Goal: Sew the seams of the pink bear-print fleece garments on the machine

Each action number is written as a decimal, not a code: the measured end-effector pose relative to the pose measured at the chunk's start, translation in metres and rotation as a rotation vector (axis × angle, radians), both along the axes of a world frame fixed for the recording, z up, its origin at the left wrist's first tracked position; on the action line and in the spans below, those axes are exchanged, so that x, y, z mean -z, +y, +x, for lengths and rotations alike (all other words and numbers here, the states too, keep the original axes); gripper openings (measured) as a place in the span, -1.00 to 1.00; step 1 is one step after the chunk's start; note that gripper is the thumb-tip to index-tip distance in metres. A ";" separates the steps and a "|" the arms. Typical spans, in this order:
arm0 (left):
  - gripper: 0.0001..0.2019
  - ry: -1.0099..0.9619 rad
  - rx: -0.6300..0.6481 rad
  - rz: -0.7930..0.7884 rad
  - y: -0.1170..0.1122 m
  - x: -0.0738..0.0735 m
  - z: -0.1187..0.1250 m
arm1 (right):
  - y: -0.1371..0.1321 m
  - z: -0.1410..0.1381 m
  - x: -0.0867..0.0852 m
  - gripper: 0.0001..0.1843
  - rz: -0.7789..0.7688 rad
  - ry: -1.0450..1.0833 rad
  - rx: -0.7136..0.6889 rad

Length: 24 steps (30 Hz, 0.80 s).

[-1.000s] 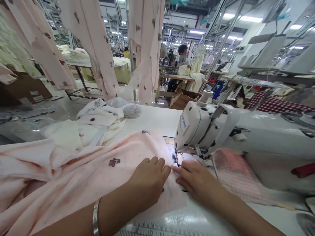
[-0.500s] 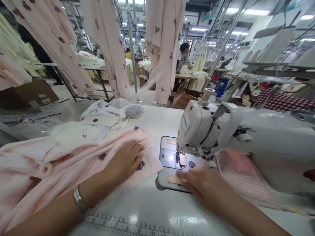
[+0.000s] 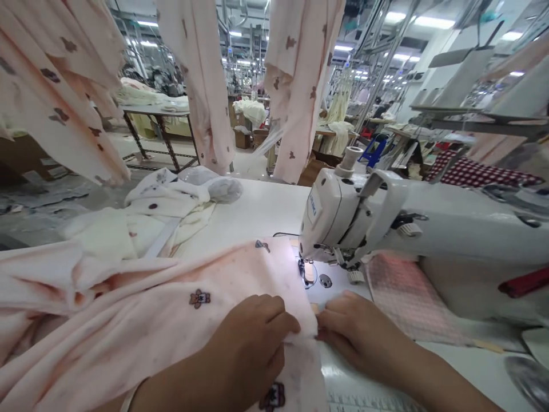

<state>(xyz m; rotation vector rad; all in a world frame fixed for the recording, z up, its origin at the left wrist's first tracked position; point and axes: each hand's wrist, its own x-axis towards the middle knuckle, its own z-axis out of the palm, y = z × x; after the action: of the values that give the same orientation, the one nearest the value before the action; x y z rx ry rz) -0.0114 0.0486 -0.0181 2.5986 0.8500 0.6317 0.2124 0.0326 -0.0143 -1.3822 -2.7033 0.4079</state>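
A pale pink fabric (image 3: 141, 309) printed with small bears lies spread over the white table, its right edge close to the needle of the white sewing machine (image 3: 386, 223). My left hand (image 3: 251, 343) rests on the fabric with its fingers curled, pinching the right edge. My right hand (image 3: 360, 335) meets it from the right, fingertips closed on the same edge just in front of the lit needle plate (image 3: 315, 277).
A heap of cream and white printed cloth (image 3: 163, 212) lies at the back left of the table. Pink garments (image 3: 300, 86) hang overhead. A pink checked cloth (image 3: 407, 297) lies under the machine arm. Other tables stand behind.
The pink fabric, bunched to the left half a second ago, is now spread back up to the needle. My left hand moved right with it, and my right hand took hold of its edge.
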 end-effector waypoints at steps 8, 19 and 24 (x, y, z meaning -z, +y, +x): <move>-0.89 0.043 0.062 0.188 0.004 0.011 0.011 | -0.009 0.008 0.007 -0.82 0.066 0.176 -0.004; -0.83 -0.274 -0.006 0.001 0.011 0.019 0.010 | 0.004 -0.002 0.013 -0.87 0.089 0.086 -0.039; -0.88 -0.294 -0.034 -0.105 0.013 0.020 0.011 | 0.002 0.004 0.006 -0.86 0.071 0.097 0.020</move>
<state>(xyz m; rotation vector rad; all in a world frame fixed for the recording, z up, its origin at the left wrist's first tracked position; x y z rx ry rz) -0.0007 0.0614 -0.0385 2.3261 0.8086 0.9247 0.2160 0.0345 -0.0206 -1.3336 -2.5988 0.3631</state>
